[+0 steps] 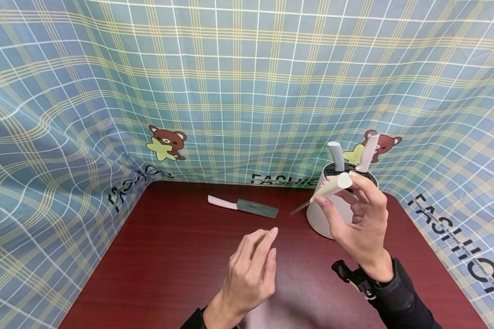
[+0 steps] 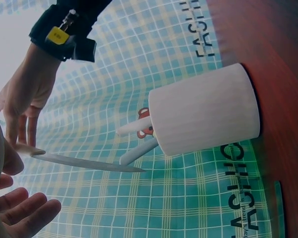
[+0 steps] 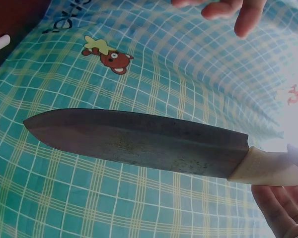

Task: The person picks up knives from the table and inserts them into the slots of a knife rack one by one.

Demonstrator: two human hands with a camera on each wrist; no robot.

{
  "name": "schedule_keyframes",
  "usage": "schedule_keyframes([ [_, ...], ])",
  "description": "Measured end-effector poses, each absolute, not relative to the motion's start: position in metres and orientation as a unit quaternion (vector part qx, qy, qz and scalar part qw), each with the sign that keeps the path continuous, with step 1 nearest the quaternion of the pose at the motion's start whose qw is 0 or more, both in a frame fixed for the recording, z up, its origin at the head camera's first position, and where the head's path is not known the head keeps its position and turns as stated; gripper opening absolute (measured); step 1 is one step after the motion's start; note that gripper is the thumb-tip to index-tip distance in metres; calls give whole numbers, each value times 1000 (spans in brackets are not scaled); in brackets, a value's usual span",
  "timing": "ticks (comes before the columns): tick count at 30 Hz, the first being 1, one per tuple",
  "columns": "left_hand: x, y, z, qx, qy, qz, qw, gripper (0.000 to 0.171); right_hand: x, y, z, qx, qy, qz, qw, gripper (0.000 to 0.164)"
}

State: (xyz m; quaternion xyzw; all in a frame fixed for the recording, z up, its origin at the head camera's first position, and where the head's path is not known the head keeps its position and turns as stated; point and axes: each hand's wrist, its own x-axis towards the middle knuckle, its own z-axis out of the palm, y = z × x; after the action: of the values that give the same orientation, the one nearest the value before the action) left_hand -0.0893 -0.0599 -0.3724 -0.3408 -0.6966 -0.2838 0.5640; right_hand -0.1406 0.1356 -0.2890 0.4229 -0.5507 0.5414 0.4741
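The right hand's (image 1: 362, 230) fingers pinch a cream-handled, dark-bladed knife (image 3: 154, 146) aloft near the white cylindrical knife block (image 2: 203, 111); the empty left hand's (image 1: 249, 274) fingers are loosely parted; this seems a carrying step, next calling for steady blade control.

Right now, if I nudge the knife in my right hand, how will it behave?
The knife should stay stiff, as its broad blade looks metallic. It may pivot, since the right hand holds only its handle.
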Motion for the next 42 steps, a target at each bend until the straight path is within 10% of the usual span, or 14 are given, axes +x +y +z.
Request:
schedule_keyframes([
  [42,-89,-61,-380,-336,-705,-276,560,31,-177,184,-244,245,-598,539,541,55],
])
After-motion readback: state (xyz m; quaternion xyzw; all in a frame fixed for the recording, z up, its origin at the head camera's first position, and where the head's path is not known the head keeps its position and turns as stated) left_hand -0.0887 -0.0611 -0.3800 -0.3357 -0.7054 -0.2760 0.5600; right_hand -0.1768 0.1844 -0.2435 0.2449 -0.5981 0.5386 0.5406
